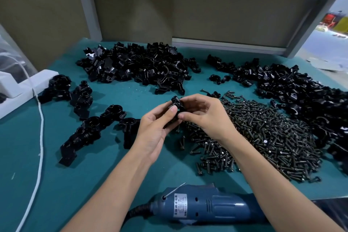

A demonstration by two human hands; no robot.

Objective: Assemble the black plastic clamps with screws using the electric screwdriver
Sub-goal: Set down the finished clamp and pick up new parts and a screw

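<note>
Holding one clamp [177, 106] up over the mat [105, 179] at mid-table, just left of the screws [263, 133]. Gripped by the left hand [150, 130], thumb across the front, fingers curled behind. Pinched on its right side by the right hand [205, 117], thumb and forefinger closed on it. No telling from here about a screw inside it.

Counted: two hands, one held clamp, one screwdriver [212, 207], three heaps.

- At the rear, a back heap [135, 66] of black clamp parts, too many to number.
- Down the right edge, a right heap [293, 96] of more black parts, likewise beyond counting.
- Between that and the hands, the screws in one broad dark pile, too many to count, with a few strays [181, 143] loose at its near-left edge.

Left of the hands, larger joined clamps [88, 128] spread over the mat: roughly seven, though overlapping too much for an exact count.

Blue screwdriver lying on its side at the near edge, between the forearms and partly under the right one. Black cable [135, 213] leaving its left end. White label [179, 205] on the body, printed in small rows too blurred to read.

Everything lying loose on the mat. White cord [40, 128] running from a white block [24, 90] at the left edge toward the near-left corner.
</note>
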